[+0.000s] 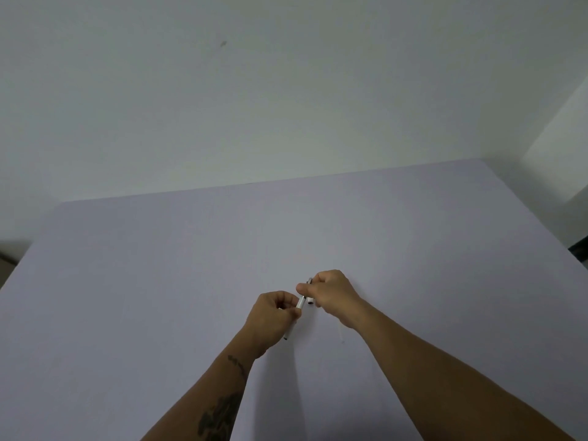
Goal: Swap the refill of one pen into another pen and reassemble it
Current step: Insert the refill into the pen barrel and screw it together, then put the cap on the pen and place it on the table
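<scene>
I see both hands meeting above the table (159,281), near its middle. My left hand (270,319) is curled tight around a white pen (300,303), whose lower end pokes out below the palm at a slant. My right hand (331,291) is pinched closed on the pen's upper end, with a second white piece (311,301) tucked under its fingers. I cannot tell whether that piece is a cap or a barrel.

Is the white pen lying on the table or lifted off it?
Lifted. Both the left hand and right hand hold the white pen tilted above the table.
</scene>
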